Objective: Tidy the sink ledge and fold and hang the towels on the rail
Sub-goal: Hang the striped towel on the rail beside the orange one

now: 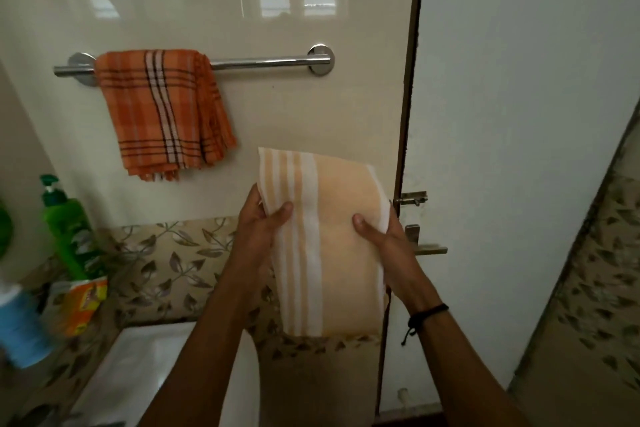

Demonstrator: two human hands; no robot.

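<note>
The left hand (260,224) and right hand (385,243) pinch the folded peach towel with white stripes (329,253) by its side edges, thumbs in front, long axis upright, with the bare stretch of the chrome wall rail (263,62) at eleven o'clock, nearer the left hand.

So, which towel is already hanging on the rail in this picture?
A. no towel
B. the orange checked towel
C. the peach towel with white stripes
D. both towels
B: the orange checked towel is draped over the left part of the rail, while the peach striped towel is below it, gripped by the left hand and the right hand.
</note>
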